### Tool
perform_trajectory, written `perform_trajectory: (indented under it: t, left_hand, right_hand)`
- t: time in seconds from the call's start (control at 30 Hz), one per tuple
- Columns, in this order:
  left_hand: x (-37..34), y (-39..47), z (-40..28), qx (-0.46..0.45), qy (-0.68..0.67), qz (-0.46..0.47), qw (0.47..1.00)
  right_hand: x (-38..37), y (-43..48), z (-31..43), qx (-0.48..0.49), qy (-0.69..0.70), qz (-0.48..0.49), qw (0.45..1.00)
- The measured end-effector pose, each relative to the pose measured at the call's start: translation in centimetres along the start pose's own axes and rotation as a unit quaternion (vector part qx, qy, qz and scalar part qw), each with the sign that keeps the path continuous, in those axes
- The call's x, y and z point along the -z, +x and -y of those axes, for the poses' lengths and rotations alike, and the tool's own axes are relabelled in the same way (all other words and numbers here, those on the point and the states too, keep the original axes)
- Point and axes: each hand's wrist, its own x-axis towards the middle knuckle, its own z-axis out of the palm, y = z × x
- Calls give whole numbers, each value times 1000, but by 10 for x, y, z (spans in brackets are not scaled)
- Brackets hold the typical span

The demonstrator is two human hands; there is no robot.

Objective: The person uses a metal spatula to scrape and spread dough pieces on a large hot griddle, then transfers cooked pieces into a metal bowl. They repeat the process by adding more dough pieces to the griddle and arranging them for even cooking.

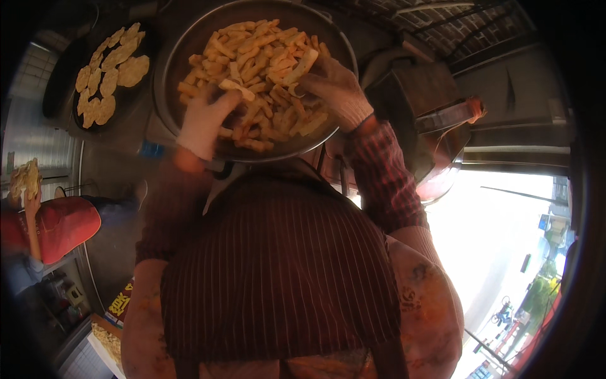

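A wide metal bowl (171,85) holds a heap of golden fried dough-like strips (255,52). Both my hands wear pale knit gloves and reach into it from the near side. At the left of the heap, my left hand (208,116) has its thumb and fingers around a pale strip (236,89); some fingers are hidden among the pieces. My right hand (337,90) is at the right side of the heap, its fingers against a larger pale strip (302,67) that tilts upward. Slight blur covers both hands.
Left of the bowl, a dark round pan or tray (142,40) carries several flat fried pieces (109,83). Farther left, a person in a red apron (71,225) holds up a flat fried piece (26,177). A boxy metal container (421,90) stands right of the bowl. Bright daylight enters from the lower right.
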Motion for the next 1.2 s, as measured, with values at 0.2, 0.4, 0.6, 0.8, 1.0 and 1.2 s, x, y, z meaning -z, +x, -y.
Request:
perform_trajectory:
  t: [0.2,0.4,0.6,0.8,1.0,1.2]
  left_hand:
    - [16,1,19,-62,9,-104,993]
    - [0,-24,35,-57,126,-17,990]
    - [1,-32,41,-62,133,1,989]
    - [0,-31,19,-52,101,-9,994]
    - [-14,-9,-2,-44,12,-20,999]
    - [-22,-4,-2,-3,95,52,994]
  right_hand:
    - [49,41,-24,-35,-432,-99,896]
    - [18,67,-54,-74,-489,66,867]
    - [33,62,-42,-50,-507,151,847]
    - [30,49,-4,62,-362,61,928]
    - [-5,37,21,-84,-99,171,977]
    - [-31,24,10,-53,-46,188,980]
